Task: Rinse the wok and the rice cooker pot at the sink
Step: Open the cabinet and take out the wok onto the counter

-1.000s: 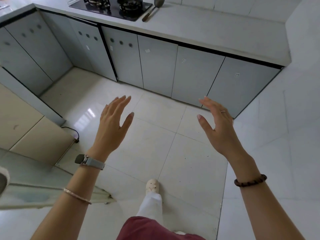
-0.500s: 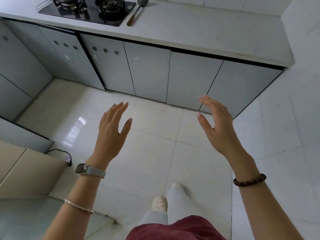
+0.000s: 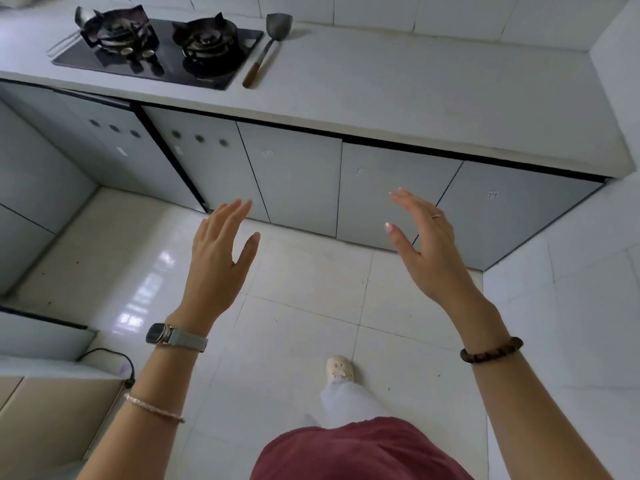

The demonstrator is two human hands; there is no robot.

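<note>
My left hand (image 3: 218, 261) is raised over the tiled floor, fingers apart, holding nothing. My right hand (image 3: 427, 245) is held up beside it at about the same height, palm facing left, also with nothing in it. Both hover in front of the grey cabinet doors (image 3: 294, 181). No wok, rice cooker pot or sink shows in the head view. Both burners of the black gas hob (image 3: 162, 50) at the top left stand bare.
A metal spatula with a wooden handle (image 3: 268, 46) lies on the white counter (image 3: 415, 88) right of the hob. A white tiled wall (image 3: 588, 306) closes the right side. At the lower left are a beige unit (image 3: 52, 417) and a black cable (image 3: 114, 355).
The view has turned and moved closer to the counter, so the hob and spatula sit lower in the frame. One foot has stepped forward. Both hands stay raised and apart.
</note>
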